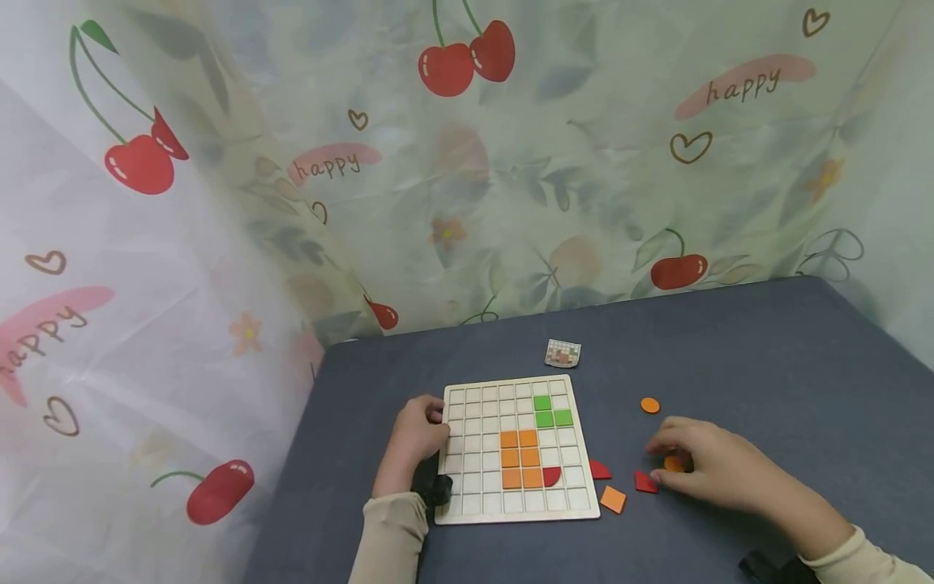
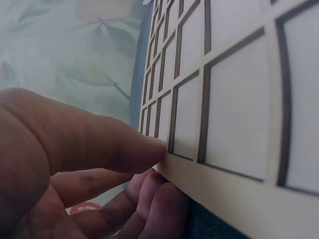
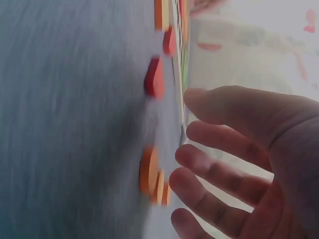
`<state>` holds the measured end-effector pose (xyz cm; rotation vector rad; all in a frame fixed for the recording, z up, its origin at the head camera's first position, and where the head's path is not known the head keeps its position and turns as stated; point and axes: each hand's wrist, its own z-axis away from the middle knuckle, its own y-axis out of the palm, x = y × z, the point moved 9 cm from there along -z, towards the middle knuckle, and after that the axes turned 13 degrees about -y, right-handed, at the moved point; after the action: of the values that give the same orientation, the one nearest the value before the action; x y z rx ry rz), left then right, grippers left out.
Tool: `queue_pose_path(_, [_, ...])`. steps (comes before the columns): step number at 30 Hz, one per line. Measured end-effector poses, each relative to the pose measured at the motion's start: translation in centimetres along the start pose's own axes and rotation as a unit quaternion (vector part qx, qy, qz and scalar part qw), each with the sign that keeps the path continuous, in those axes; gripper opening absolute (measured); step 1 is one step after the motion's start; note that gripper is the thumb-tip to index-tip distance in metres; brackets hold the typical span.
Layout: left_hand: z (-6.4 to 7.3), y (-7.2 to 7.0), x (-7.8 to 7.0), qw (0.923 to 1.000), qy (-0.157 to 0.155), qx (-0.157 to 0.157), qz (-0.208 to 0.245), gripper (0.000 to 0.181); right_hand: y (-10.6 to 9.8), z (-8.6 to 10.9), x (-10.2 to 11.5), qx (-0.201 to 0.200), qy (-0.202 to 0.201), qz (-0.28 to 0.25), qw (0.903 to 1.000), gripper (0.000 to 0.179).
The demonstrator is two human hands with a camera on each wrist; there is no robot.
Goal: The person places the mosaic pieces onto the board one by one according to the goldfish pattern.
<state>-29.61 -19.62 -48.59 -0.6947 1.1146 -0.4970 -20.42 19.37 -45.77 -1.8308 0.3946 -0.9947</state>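
Note:
A pale wooden grid board (image 1: 467, 470) lies on the table. My left hand (image 1: 419, 434) pinches its left edge; in the left wrist view the thumb (image 2: 149, 152) rests on the rim with the other fingers below. Set into the grid are three green squares (image 1: 544, 418), a block of orange squares (image 1: 520, 458) and a red quarter-round piece (image 1: 551, 476). Right of the board, my right hand (image 1: 722, 466) is just above the loose pieces, fingers loosely bent and holding nothing. Under its fingers shows an orange piece (image 1: 674, 463), and a red piece (image 1: 645, 482) lies by the thumb.
More loose pieces lie right of the board: an orange square (image 1: 614, 500), a red piece (image 1: 600, 470) against the board's side and an orange disc (image 1: 650, 405) farther back. Behind the board is a small printed card (image 1: 563, 354). Patterned curtains (image 1: 511, 203) enclose the dark table (image 1: 788, 365).

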Motion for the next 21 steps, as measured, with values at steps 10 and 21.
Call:
queue_pose_path(10, [-0.2, 0.1, 0.0, 1.0000, -0.003, -0.002, -0.002, 0.044, 1.9, -1.3, 3.7, -0.005, -0.064, -0.028, 0.9975, 0.015])
queue_pose_path(21, [0.0, -0.2, -0.1, 1.0000, 0.002, -0.005, 0.000, 0.044, 3.9, -1.9, 4.4, 0.026, -0.031, -0.020, 0.9990, 0.020])
